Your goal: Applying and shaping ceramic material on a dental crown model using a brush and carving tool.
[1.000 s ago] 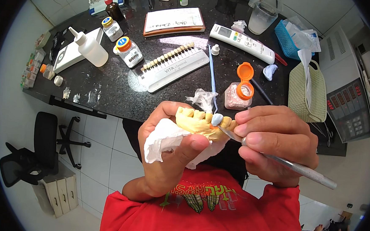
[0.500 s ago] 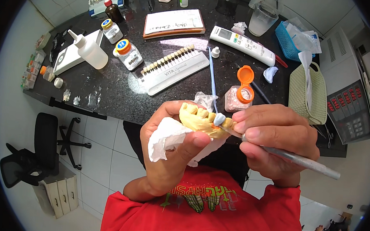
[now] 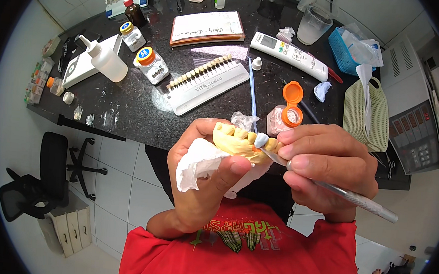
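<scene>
My left hand (image 3: 195, 201) is closed around a yellow plaster dental model (image 3: 231, 144), thumb at the near side. A crumpled white tissue (image 3: 193, 166) is held with it, between thumb and palm. One tooth on the model, a pale blue-white crown (image 3: 261, 140), stands out from the yellow teeth. My right hand (image 3: 333, 164) grips a metal dental carver (image 3: 359, 198) like a pen. The carver's flat tip touches or nearly touches the lower edge of the crown; exact contact is hard to tell. My right fingertips are close beside the model's right end.
Just beyond the model stands an open orange-capped jar (image 3: 280, 119) of pinkish pieces. A shade guide (image 3: 210, 88), a thin blue-handled tool (image 3: 252, 91) and a white remote control (image 3: 290, 56) lie on the black counter (image 3: 146, 107). A green basket (image 3: 382, 112) stands right.
The carver's handle end has shifted slightly left and down, and its tip sits a little differently by the crown. Both hands keep their hold.
</scene>
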A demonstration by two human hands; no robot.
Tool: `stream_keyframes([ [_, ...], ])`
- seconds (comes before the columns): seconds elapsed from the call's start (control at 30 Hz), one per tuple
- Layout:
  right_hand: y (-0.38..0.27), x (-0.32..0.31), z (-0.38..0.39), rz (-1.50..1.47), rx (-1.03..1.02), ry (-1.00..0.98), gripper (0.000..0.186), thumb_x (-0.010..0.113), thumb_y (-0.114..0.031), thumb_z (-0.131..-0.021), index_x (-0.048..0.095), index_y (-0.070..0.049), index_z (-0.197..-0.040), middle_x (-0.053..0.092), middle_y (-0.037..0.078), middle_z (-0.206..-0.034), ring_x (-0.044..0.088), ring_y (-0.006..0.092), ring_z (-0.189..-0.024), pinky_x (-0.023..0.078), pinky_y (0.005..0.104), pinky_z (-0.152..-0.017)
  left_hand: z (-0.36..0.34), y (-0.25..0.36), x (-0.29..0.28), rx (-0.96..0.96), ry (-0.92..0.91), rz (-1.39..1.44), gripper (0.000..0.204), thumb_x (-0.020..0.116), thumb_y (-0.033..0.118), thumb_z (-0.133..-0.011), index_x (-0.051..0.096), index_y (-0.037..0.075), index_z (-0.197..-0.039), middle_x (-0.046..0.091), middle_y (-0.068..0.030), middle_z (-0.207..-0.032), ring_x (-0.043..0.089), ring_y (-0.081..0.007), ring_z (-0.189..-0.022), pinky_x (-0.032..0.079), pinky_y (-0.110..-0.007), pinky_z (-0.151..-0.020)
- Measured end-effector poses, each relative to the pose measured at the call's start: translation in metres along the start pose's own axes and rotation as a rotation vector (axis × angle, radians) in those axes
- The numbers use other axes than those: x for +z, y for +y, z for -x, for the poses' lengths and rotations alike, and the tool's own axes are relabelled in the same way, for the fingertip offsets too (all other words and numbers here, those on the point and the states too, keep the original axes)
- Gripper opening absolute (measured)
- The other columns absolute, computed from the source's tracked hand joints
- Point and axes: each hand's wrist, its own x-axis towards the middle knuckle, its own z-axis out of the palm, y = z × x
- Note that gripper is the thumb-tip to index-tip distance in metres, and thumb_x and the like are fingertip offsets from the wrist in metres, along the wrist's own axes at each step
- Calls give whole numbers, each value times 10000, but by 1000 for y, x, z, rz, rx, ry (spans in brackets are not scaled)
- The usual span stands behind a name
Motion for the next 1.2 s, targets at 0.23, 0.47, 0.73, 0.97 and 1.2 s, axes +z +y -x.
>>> stream_keyframes([
  [0.23, 1, -6, 3, -19, -8, 9, 216, 714, -143, -836, 569, -27, -947, 661, 157, -861, 684, 311, -829, 576, 381, -709, -3, 3, 2, -76, -63, 22, 476, 744, 229, -834, 516, -49, -1147, 637, -111, -1013, 629, -148, -928, 515, -285, -838],
  [0.47, -5, -11, 14, -125, 10, 154, 326, 806, -13, -690, 628, 0, -963, 680, 154, -859, 692, 249, -771, 572, 307, -661, -5, 5, 0, -257, -176, 228, 573, 630, 269, -920, 400, -68, -1322, 567, -149, -1186, 602, -188, -1038, 507, -337, -900],
  [0.73, -10, -15, 16, -12, 69, 107, 282, 745, 47, -668, 628, 17, -923, 678, 155, -829, 680, 239, -730, 563, 302, -646, -13, 1, -3, -471, -355, 482, 657, 521, 308, -973, 210, 16, -1473, 566, -102, -1050, 535, -129, -850, 451, -255, -700],
  [0.97, -5, -8, 16, -9, 48, 12, 197, 689, -109, -825, 543, -34, -934, 640, 137, -781, 667, 321, -844, 563, 388, -755, -12, -4, -10, -684, -404, 860, 580, 467, 273, -980, 252, 14, -1452, 531, -78, -972, 481, -118, -752, 399, -234, -643],
  [1.2, 2, -3, 14, -91, 32, 17, 182, 673, -63, -806, 551, -30, -937, 648, 139, -772, 665, 367, -899, 556, 458, -820, -2, 0, -7, -743, -358, 937, 423, 353, 293, -990, 402, 26, -1314, 506, -56, -936, 473, -125, -738, 389, -270, -674],
])
